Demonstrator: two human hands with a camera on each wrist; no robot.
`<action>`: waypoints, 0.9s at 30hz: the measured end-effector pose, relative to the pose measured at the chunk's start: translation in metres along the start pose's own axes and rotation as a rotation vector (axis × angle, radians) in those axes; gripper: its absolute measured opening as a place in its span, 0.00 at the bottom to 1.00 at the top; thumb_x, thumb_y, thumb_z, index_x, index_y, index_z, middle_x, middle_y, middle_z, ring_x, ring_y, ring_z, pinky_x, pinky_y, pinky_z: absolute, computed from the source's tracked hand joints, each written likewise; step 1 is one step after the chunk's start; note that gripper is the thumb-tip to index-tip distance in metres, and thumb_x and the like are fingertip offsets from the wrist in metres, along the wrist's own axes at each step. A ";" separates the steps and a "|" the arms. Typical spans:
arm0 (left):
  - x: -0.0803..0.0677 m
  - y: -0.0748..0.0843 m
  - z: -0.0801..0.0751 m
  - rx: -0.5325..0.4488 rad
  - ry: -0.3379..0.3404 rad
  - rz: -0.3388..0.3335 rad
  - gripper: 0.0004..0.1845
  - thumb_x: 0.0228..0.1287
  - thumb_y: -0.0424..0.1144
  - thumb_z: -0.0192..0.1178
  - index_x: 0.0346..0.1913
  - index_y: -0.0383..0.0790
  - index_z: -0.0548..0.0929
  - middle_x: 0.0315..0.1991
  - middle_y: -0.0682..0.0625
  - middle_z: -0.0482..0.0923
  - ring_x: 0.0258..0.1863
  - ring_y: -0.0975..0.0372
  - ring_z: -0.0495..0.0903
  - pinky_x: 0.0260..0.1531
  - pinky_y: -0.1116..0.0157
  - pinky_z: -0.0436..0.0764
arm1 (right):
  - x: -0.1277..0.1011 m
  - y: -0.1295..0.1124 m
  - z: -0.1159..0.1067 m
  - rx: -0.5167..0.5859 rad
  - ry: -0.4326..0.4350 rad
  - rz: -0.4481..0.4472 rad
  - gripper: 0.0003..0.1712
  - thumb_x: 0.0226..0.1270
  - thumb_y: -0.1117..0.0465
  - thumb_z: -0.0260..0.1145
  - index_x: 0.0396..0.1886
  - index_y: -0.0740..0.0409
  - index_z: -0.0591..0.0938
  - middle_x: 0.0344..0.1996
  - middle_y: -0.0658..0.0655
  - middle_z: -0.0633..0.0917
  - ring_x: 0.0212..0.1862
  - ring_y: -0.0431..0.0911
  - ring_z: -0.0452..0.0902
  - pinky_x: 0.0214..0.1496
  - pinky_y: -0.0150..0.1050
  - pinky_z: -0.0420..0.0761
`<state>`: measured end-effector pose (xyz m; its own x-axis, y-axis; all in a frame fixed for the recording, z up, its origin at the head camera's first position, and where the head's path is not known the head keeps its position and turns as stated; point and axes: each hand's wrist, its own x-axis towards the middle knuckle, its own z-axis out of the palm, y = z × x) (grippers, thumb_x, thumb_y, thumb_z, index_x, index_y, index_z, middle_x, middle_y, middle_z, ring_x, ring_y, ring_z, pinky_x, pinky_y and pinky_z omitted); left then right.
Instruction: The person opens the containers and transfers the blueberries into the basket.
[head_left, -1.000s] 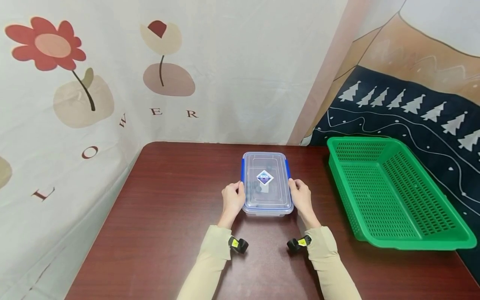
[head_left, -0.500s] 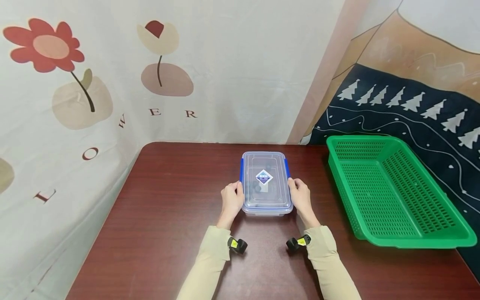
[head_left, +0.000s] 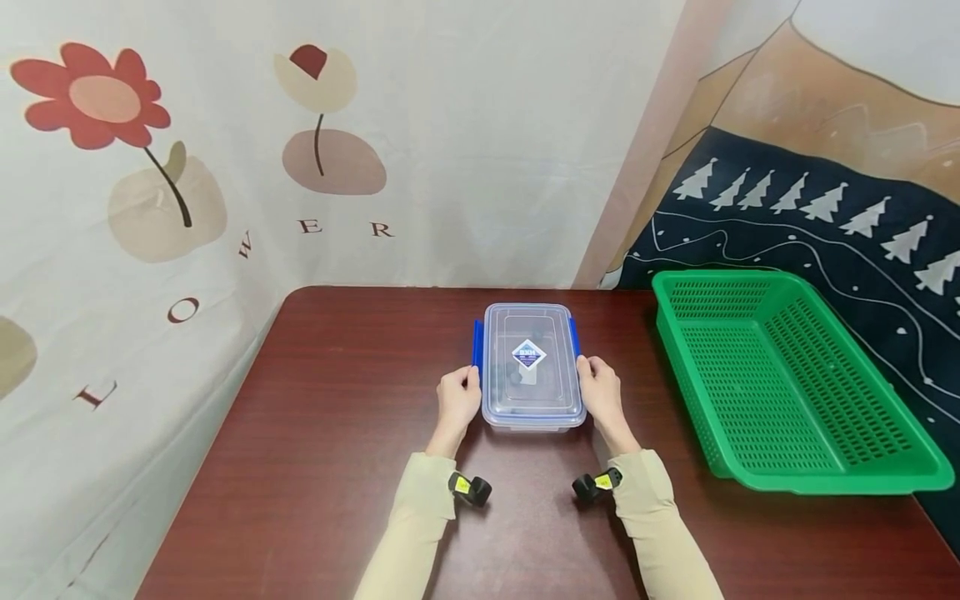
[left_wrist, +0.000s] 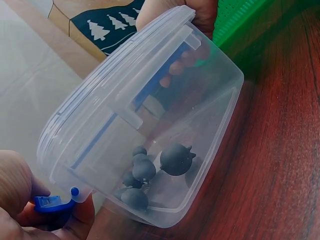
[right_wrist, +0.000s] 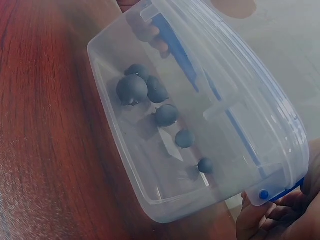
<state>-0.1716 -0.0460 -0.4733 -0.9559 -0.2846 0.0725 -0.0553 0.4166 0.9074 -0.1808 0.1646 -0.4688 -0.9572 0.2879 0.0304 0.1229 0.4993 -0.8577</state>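
Note:
A clear plastic box (head_left: pixel 532 392) with a snap lid and blue side clasps stands on the dark wooden table (head_left: pixel 337 417). Inside it lie several dark round berries (left_wrist: pixel 175 159) (right_wrist: pixel 132 89). My left hand (head_left: pixel 465 387) is at the box's left side and pinches the left blue clasp (left_wrist: pixel 50 202), which stands swung out from the lid (head_left: pixel 477 342). At the right side, my right hand (head_left: pixel 588 377) has its fingers (right_wrist: pixel 272 215) curled at the right blue clasp (right_wrist: pixel 282 192), which still lies against the box (head_left: pixel 574 335).
A large green perforated basket (head_left: pixel 825 483) sits at the table's right side, partly past the edge. Patterned cloth hangs behind and on both sides. A small black camera is strapped to each wrist.
The left blue clasp has swung outward from the box, and my left hand has shifted slightly left with it. My right hand and the box have stayed put.

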 end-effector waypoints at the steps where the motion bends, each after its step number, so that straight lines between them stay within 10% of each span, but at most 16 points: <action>1: 0.000 0.000 0.000 -0.004 0.000 -0.008 0.12 0.65 0.34 0.54 0.27 0.35 0.85 0.28 0.43 0.82 0.31 0.53 0.76 0.40 0.54 0.79 | 0.000 0.000 0.000 -0.005 -0.003 -0.002 0.17 0.70 0.57 0.51 0.34 0.67 0.79 0.27 0.64 0.80 0.34 0.57 0.74 0.36 0.45 0.73; 27: -0.001 0.000 0.005 -0.021 0.056 -0.005 0.19 0.62 0.32 0.55 0.13 0.36 0.72 0.17 0.48 0.72 0.27 0.54 0.71 0.32 0.59 0.75 | 0.000 -0.005 -0.004 -0.062 -0.004 -0.003 0.17 0.70 0.56 0.52 0.32 0.65 0.79 0.25 0.63 0.80 0.35 0.57 0.73 0.37 0.48 0.73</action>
<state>-0.1717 -0.0417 -0.4755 -0.9381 -0.3344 0.0904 -0.0533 0.3971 0.9162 -0.1804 0.1651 -0.4626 -0.9586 0.2831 0.0308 0.1359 0.5497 -0.8242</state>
